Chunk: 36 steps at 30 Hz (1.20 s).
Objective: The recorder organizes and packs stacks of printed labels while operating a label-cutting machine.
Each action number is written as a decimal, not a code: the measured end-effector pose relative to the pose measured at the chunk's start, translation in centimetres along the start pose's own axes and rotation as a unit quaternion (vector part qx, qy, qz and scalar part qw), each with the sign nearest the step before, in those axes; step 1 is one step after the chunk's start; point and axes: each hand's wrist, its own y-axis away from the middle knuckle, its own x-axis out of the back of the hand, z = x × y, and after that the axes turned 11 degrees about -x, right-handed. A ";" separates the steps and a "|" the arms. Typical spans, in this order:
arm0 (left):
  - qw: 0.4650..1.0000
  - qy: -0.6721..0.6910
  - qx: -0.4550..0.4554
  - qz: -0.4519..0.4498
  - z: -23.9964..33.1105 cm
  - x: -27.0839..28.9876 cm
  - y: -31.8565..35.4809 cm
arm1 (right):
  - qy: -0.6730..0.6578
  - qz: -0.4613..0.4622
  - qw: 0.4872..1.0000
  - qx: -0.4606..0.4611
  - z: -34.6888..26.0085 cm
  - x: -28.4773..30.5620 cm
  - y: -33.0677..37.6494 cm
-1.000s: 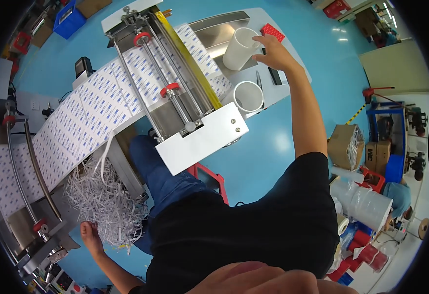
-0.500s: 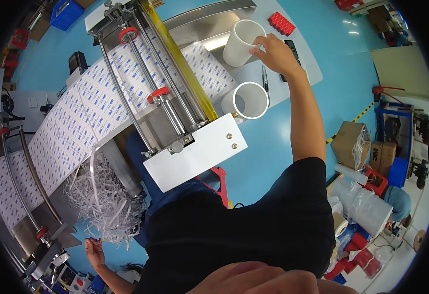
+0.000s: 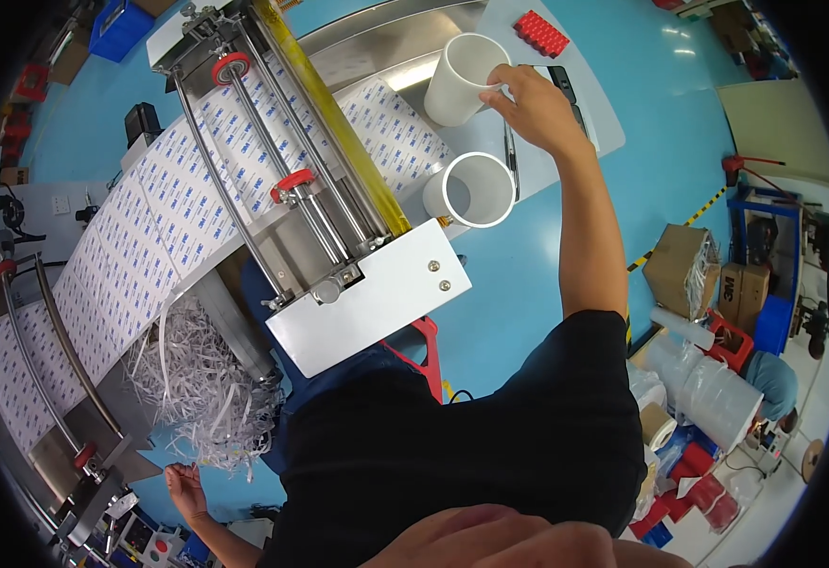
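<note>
My right hand [image 3: 539, 112] pinches the rim of an upright white tube [image 3: 446, 95] at the far end of the machine, thumb and fingers on its right edge. A second white tube [image 3: 492, 180] stands nearer, with its round mouth facing up. At the lower left, my left hand [image 3: 185, 490] has its fingers curled together beside a hanging heap of shredded strips [image 3: 211, 379]. Whether it holds anything is too small to see. A white sheet web with blue print [image 3: 159, 199] runs through the roller machine [image 3: 367, 305] between my hands.
A red ridged block [image 3: 541, 34], a black device [image 3: 562, 83] and a pen [image 3: 512, 156] lie near the tubes. Steel rods with red collars [image 3: 292, 183] cross the web. Boxes [image 3: 679, 270] and wrapped rolls [image 3: 708, 388] stand on the right.
The view has shifted slightly, so the machine and tubes sit a little further left. My right hand stays on the same tube's rim; the left hand is nearly still.
</note>
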 end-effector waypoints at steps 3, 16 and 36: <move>1.000 0.000 0.003 -0.012 0.1 -0.2 -0.3 | 0.002 -0.006 1.000 -0.005 0.1 -0.3 0.0; 1.000 -0.013 -0.008 0.025 0.8 -1.0 0.9 | -0.373 -0.082 0.922 -0.056 1.1 -0.1 2.3; 0.994 -0.041 0.005 0.099 0.4 4.0 2.9 | -0.458 -0.334 0.800 -0.197 -3.4 -5.1 0.1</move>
